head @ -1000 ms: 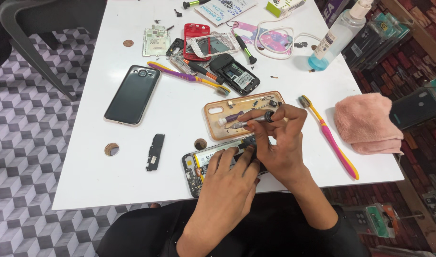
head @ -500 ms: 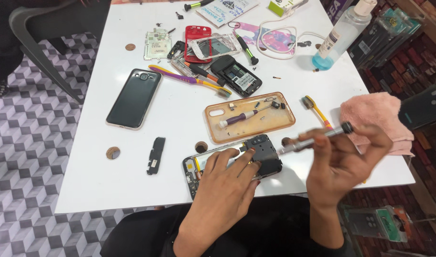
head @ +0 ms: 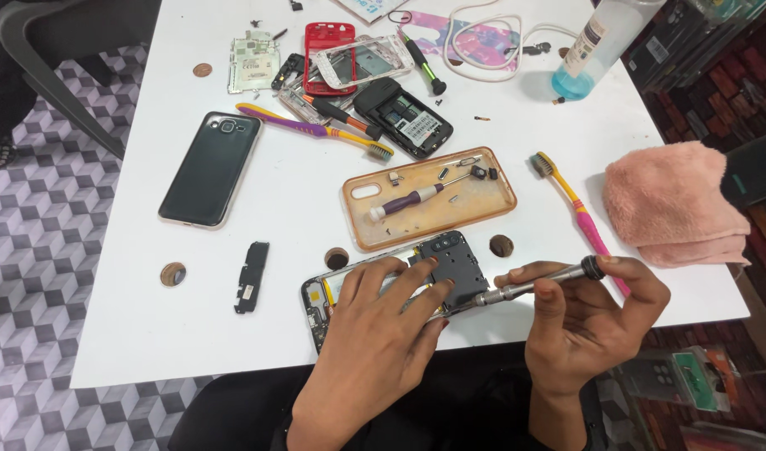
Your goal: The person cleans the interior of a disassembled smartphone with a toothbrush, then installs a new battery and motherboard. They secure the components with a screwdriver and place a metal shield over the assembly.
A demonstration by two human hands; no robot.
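Pinning the opened phone (head: 400,280) flat under left hand (head: 375,326) fingers at the surface's near edge; right hand (head: 588,321) pinching a slim screwdriver (head: 537,284); probably light, stiff, fragile inside; best gripped by its frame edges.

- I see a white table (head: 517,334) over a floor (head: 32,250) patterned in grey and white cubes.
- The towel (head: 671,205) is pink.
- One toothbrush (head: 316,131) is purple and yellow; the other brush (head: 577,209) is yellow and pink.
- The case (head: 429,200) is translucent orange, holding a purple-handled screwdriver (head: 412,199).
- The phone (head: 210,169) is dark grey.
- The frame (head: 326,58) is red.
- The bottle (head: 588,54) holds blue liquid.
- My driver (head: 537,284) is silver-grey.
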